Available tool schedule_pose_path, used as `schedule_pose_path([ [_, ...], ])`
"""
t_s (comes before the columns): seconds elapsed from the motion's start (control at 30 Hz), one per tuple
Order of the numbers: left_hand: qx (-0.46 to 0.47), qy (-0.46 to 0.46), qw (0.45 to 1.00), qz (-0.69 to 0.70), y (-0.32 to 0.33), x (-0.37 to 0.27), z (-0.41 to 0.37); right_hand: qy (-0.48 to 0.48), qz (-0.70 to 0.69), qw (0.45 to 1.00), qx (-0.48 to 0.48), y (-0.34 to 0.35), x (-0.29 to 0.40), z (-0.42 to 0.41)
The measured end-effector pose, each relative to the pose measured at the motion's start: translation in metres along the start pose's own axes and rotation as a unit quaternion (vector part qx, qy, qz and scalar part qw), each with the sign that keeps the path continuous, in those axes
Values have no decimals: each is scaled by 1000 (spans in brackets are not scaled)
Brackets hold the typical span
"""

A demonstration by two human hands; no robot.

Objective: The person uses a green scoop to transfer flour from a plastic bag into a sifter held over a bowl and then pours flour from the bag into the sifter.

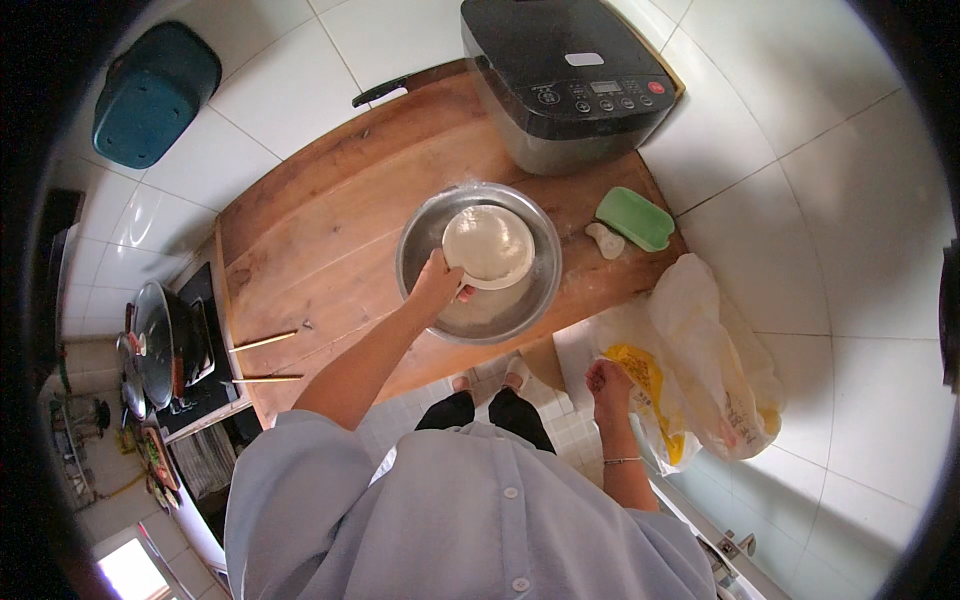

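Observation:
My left hand (442, 281) grips the near-left rim of a small white bowl (491, 244), thumb on top and fingers underneath. The bowl is over a round stainless steel basin (553, 262) on the wooden counter. Pale powder, like flour, lies in the bottom of the basin. Whether the bowl has anything in it is unclear. Lower right, my right hand (611, 386) is curled against the edge of a yellow and white plastic bag (649, 375). I cannot tell if its fingers pinch the bag.
A black bread maker (577, 82) stands at the back right. Near it are a green plastic tray (636, 217) and a small pale lump (605, 241). Two chopsticks (264, 341) lie at the left edge. A wok (161, 345) sits on the stove. A knife (381, 91) lies along the back edge.

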State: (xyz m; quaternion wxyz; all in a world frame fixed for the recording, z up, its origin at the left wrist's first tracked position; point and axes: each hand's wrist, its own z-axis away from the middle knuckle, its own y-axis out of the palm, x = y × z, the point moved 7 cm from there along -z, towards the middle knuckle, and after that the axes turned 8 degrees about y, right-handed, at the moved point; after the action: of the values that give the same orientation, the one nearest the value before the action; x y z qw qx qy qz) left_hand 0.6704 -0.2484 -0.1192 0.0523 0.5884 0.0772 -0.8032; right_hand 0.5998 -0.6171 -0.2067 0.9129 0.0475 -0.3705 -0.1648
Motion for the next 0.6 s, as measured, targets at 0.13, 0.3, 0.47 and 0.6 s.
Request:
schedule_pose_path([
  [0.13, -55, 25, 998, 13, -2, -22, 33, -172, 113, 978, 20, 33, 36, 31],
  [0.3, -67, 68, 995, 18, -5, -52, 47, -379, 267, 879, 107, 162, 121, 69],
  [0.47, -56, 87, 995, -4, -19, -56, 57, -327, 296, 870, 220, 262, 142, 40],
  [0.6, -13, 116, 993, -3, -22, -59, 62, -283, 326, 860, 272, 277, 145, 38],
])
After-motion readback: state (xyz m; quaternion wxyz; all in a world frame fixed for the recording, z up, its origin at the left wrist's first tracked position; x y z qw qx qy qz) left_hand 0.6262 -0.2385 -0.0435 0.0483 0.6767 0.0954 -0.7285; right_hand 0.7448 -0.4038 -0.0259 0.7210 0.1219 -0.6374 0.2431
